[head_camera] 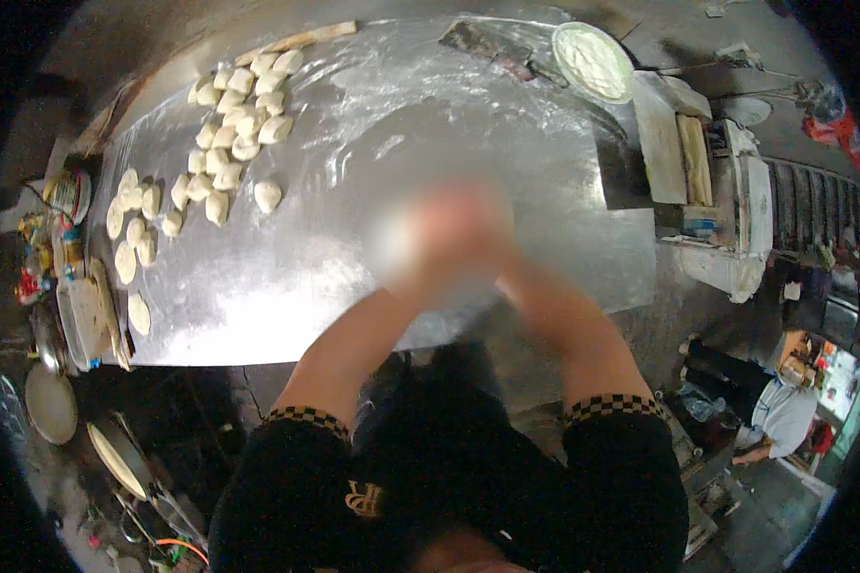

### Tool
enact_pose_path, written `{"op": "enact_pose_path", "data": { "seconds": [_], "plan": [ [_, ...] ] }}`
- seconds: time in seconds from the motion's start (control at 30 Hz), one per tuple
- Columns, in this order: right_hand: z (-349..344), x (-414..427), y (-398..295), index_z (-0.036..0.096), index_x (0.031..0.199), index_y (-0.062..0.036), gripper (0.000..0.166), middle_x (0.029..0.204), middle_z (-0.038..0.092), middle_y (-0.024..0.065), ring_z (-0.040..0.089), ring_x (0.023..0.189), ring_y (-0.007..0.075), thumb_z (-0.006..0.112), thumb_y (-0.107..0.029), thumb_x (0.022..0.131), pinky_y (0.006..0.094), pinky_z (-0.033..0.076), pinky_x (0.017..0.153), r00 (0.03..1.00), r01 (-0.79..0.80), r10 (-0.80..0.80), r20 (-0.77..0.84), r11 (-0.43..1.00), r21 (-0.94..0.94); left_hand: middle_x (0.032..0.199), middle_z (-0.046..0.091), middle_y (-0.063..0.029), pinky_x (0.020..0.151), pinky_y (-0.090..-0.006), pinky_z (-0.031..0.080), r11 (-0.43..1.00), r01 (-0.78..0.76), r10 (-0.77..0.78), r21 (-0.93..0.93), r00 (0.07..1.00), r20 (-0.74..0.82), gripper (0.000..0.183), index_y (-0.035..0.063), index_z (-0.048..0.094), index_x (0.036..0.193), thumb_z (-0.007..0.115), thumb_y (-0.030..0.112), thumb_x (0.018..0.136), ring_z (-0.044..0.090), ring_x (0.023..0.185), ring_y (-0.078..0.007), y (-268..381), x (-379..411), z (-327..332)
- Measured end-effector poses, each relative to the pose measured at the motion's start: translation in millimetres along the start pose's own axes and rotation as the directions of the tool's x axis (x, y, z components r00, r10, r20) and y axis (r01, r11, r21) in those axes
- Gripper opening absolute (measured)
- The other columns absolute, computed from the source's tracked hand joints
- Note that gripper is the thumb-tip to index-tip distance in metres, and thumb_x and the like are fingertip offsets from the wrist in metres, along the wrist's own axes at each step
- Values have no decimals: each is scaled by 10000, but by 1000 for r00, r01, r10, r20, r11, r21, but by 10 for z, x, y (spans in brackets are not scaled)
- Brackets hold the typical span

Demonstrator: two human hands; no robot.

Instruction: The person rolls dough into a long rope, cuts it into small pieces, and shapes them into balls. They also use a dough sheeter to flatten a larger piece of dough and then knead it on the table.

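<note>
Both my forearms reach over a floured metal worktable (pixel 315 265). A blur covers my left hand (pixel 426 268) and my right hand (pixel 480 240), which are close together above the table. A pale patch shows at the left of this blur, but I cannot tell what it is or whether either hand holds it. Left of my hands lies one separate lump of dough (pixel 267 197). Beyond it several dough pieces (pixel 218 136) sit in a cluster. Flattened dough rounds (pixel 125 262) lie along the table's left side.
A bowl of flour (pixel 592 63) stands at the far right corner, beside a dark flat object (pixel 484 46). A wooden stick (pixel 297 43) lies along the back edge. At the left edge is a clear plastic container (pixel 82 322). Another person (pixel 767 401) is at the far right.
</note>
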State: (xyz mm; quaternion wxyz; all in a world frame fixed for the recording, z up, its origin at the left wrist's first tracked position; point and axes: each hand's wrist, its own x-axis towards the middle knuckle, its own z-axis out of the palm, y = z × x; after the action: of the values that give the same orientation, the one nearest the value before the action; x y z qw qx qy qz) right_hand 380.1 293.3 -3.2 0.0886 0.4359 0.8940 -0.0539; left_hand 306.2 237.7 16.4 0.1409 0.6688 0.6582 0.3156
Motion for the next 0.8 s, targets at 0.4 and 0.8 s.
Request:
{"op": "enact_pose_path", "data": {
  "seconds": [0.4,0.8],
  "plan": [
    [36,28,165,629,1262,-99,453,1372,573,157,487,1315,379,625,-364,895,598,345,1086,835,180,-15,-550,952,246,1453,436,-273,1180,-601,174,866,-431,233,252,796,559,808,22,489,1421,599,574,841,268,1435,-479,-449,-658,-540],
    [-109,585,-112,663,1210,-44,560,1298,607,177,498,1276,394,575,-489,882,630,262,1118,949,-107,172,-265,964,242,1475,365,-301,1132,-698,151,931,-195,58,309,914,402,967,-85,431,1424,633,612,784,214,1424,-538,-305,-524,-226]
  ]
}}
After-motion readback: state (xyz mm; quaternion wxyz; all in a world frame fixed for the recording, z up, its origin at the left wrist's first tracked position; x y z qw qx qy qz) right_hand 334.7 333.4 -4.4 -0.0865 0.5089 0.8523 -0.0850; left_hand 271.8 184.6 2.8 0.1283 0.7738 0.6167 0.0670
